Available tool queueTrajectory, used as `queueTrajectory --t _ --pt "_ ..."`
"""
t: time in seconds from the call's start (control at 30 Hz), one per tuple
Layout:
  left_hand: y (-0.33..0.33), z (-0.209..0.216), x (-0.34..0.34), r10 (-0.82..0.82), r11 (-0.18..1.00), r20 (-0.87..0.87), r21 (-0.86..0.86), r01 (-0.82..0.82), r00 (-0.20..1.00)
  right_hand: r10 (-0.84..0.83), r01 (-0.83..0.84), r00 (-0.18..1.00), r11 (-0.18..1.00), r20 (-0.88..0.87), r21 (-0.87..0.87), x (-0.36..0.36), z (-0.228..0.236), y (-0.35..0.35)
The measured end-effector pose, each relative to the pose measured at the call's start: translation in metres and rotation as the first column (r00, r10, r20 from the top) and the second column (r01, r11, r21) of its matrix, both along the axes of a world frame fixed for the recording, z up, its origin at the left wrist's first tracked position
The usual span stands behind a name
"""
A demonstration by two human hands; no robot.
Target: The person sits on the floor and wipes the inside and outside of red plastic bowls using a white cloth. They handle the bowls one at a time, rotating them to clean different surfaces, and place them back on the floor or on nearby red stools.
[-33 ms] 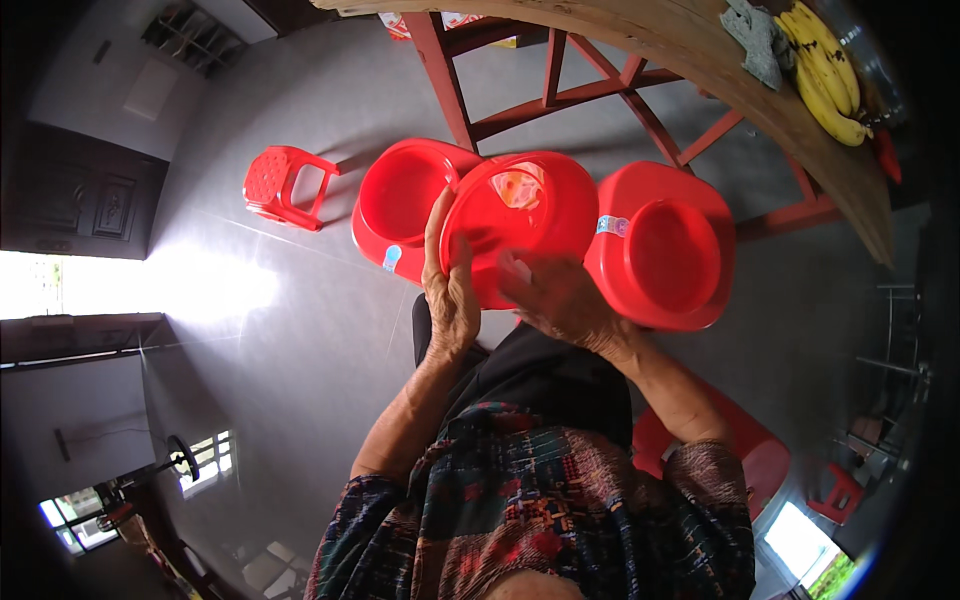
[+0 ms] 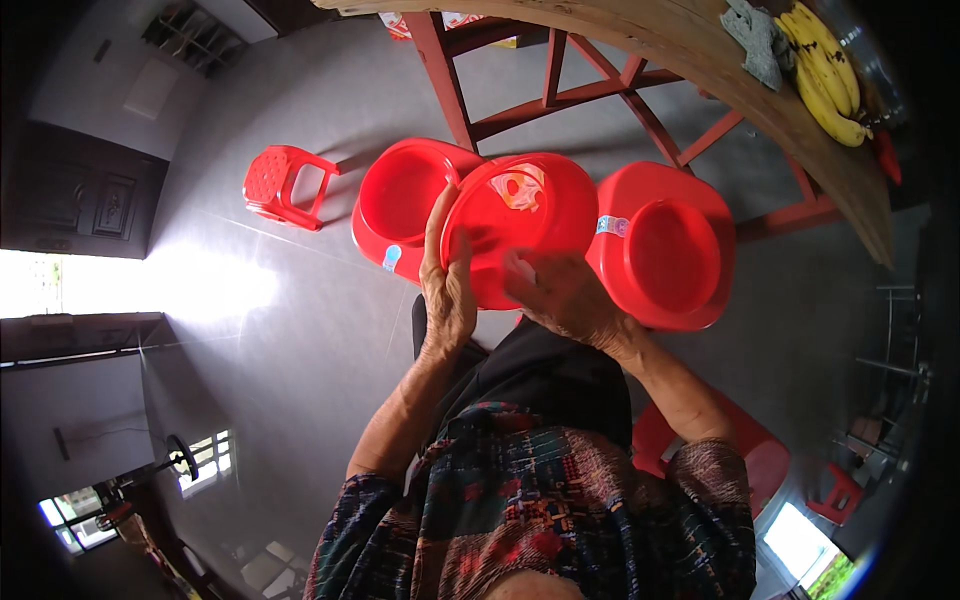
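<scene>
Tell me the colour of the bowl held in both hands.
Red, with a pale sticker; the bowl shows best in the head view.

The red basin (image 2: 520, 225) and its two neighbours (image 2: 405, 200) (image 2: 665, 245) look like smooth, glossy plastic, as does the small stool (image 2: 280, 185). The desk (image 2: 720, 60) top is matt, grainy wood; a crumpled cloth (image 2: 760, 40) lies on it. The floor (image 2: 280, 330) is polished, reflective tile.

Three red plastic basins on show: one on the left (image 2: 400, 205), one in the middle (image 2: 535, 215), one on the right (image 2: 665, 250). Two hands, the left hand (image 2: 448, 285) and the right hand (image 2: 565, 295). One small red stool (image 2: 283, 185) on the floor, one wooden table (image 2: 720, 55), one bunch of bananas (image 2: 830, 75) and one grey cloth (image 2: 758, 40).
</scene>
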State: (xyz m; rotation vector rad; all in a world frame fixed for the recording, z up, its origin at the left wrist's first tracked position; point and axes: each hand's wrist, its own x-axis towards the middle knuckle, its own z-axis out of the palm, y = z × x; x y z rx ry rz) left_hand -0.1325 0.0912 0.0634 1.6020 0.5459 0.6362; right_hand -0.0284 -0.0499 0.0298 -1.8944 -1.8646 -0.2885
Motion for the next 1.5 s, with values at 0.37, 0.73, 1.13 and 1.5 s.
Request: queueTrajectory --t 0.37,0.73,1.13,1.5 --pt "-0.022 -0.042 -0.003 0.178 0.95 0.161 -0.287 -0.126 0.971 0.017 0.039 0.865 0.994 -0.502 0.1 -0.035 -0.015 0.023" --pt "-0.006 -0.022 -0.006 0.079 0.993 0.033 -0.088 -0.075 0.996 -0.179 0.223 0.971 0.912 0.156 -0.345 0.035 -0.014 0.001" --pt "-0.007 -0.038 -0.003 0.16 0.977 0.018 -0.148 -0.156 0.987 -0.08 0.013 0.988 0.899 -0.135 -0.438 -0.019 -0.013 -0.002" --pt "-0.015 -0.05 -0.008 0.152 0.925 -0.082 -0.338 -0.171 0.985 -0.257 0.292 0.93 0.951 0.264 -0.103 -0.004 -0.016 0.04"
